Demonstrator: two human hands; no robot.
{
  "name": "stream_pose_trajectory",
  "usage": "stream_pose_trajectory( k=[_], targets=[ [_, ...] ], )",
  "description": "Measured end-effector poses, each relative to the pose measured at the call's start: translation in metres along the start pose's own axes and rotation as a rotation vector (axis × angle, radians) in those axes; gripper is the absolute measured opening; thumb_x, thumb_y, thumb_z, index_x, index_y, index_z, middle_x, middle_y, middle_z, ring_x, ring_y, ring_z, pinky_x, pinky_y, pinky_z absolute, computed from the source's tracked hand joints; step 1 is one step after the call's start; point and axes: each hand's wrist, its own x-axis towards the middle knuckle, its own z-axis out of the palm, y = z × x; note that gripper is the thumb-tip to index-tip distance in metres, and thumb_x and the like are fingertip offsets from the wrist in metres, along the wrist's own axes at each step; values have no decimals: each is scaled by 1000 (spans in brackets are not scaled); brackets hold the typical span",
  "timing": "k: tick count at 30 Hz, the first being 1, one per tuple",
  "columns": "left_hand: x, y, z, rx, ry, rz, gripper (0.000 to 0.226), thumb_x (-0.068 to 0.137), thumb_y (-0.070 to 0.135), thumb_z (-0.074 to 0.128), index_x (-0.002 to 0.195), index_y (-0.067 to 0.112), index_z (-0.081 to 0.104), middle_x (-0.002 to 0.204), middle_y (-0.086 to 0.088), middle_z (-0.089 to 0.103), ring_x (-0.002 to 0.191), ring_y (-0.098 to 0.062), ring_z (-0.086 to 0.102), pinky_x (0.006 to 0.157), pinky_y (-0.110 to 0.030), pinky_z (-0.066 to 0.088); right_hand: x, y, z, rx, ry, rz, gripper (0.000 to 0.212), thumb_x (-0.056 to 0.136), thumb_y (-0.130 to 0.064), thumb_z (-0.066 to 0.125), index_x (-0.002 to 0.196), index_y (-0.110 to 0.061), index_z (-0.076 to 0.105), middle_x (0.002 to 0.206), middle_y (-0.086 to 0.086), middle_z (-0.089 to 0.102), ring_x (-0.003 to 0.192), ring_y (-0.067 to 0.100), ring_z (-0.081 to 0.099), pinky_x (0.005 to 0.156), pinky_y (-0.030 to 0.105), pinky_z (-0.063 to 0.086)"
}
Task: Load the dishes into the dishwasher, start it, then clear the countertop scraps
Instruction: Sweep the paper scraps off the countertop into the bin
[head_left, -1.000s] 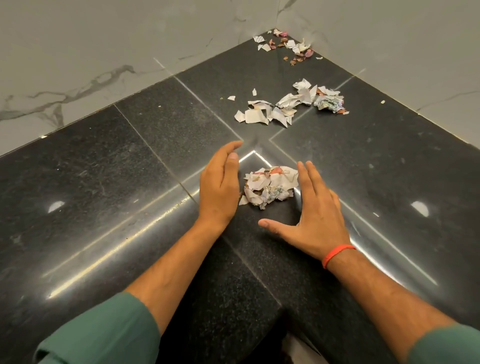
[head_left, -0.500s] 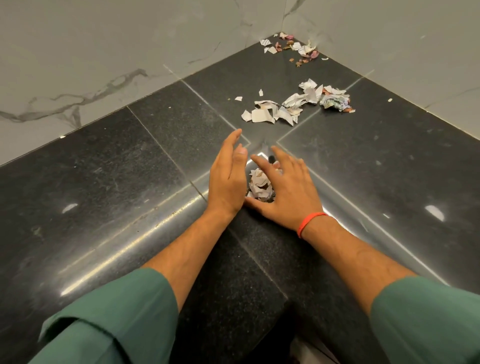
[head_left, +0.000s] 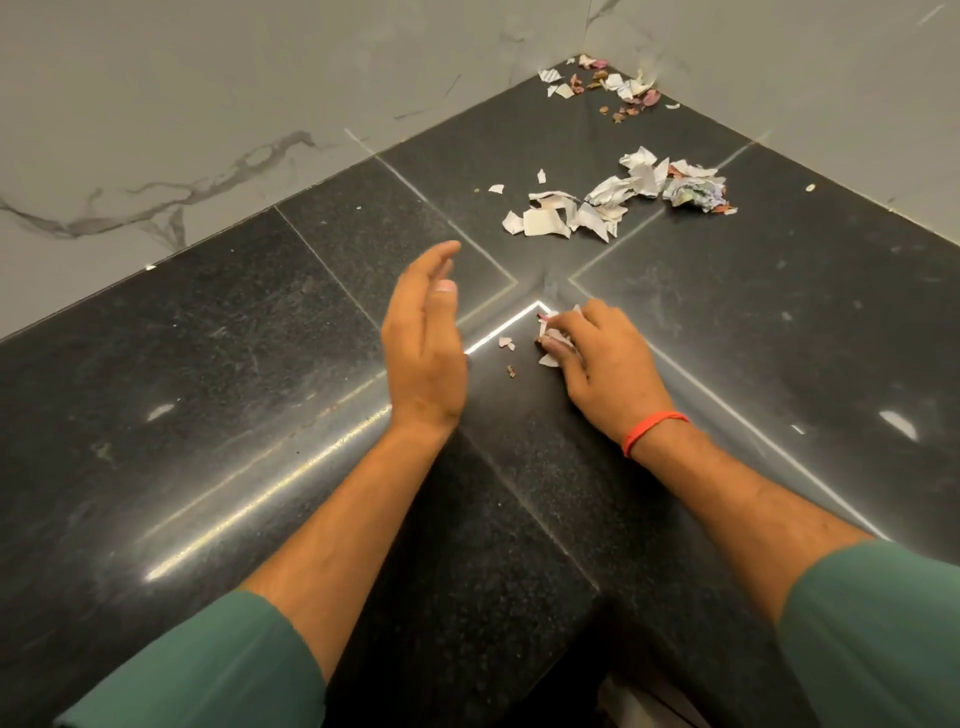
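Observation:
My right hand is closed over a small wad of torn paper scraps on the black granite countertop, with bits sticking out past the fingers. My left hand stands on edge just left of it, fingers apart and holding nothing. A few loose crumbs lie between the two hands. A bigger pile of torn paper sits farther back. A third scatter of paper and pinkish peels lies in the far corner.
Grey marble walls close the counter at the back left and back right, meeting in the corner. The counter's inner front corner lies between my forearms. A red band is on my right wrist.
My right hand swept onto the near pile and closed around it. My left hand, first pressed against the pile, has drawn slightly left and lifted. A few crumbs are left behind.

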Motion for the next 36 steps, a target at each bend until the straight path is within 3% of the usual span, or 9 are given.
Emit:
stream_pose_trajectory(
  k=[4,8,11,15,18,26,30,33,36],
  targets=[
    [1,-19,-44,352,-5,-69,42,104,23,47,145,19,53,146,3,52,137,-9,46,119,-36,36,5,1,-5,131,37,96,16,101,-21,58,96,-10,69,89,7,61,85,24,56,74,30,40],
    [-14,-33,-44,837,-358,19,76,100,60,31,163,18,20,171,-7,18,158,-20,11,129,-43,10,8,-3,-21,390,197,310,16,100,-22,61,94,-15,74,86,-2,70,76,1,59,69,9,40],
    [-26,-28,-19,1042,-547,215,96,94,79,24,165,17,7,172,-9,6,159,-25,1,129,-45,7,15,-1,-27,688,256,535,18,100,-18,59,98,-11,76,82,-3,70,64,-6,59,61,10,44],
    [-24,-19,25,1054,-694,277,114,84,91,28,165,16,-1,172,-10,2,159,-25,-4,129,-44,3,14,14,-44,1321,315,705,16,102,-12,56,100,-8,71,82,-1,73,73,6,64,72,20,52],
    [-22,-14,59,1030,-776,316,119,81,94,31,164,17,-5,173,-9,0,159,-23,-5,129,-42,1,-2,17,-54,1581,318,769,16,104,-13,51,103,-9,67,78,-4,69,62,1,59,60,15,50],
    [-38,-7,77,865,-1013,617,93,99,68,40,165,16,1,172,-3,10,159,-16,5,129,-37,13,-64,26,-79,1790,429,830,14,100,-19,53,109,-18,64,74,-4,52,58,5,48,53,17,44],
    [-40,-7,78,779,-925,610,94,94,71,49,165,24,10,170,-2,20,158,-18,13,128,-40,17,-91,25,-90,1808,477,846,13,98,-20,54,105,-19,65,74,-4,52,59,4,48,53,16,40],
    [-35,-9,85,947,-897,521,93,92,79,36,165,27,10,172,-3,14,159,-22,6,129,-45,13,-102,22,-92,1806,489,850,14,92,-22,59,105,-18,65,74,-4,53,61,5,46,57,17,40],
    [-45,-8,86,961,-1006,623,82,97,70,21,164,24,18,172,-5,13,159,-24,6,128,-46,13,-108,21,-92,1799,491,844,13,95,-22,58,106,-18,64,74,-4,52,62,5,46,58,17,39]
  ],
)
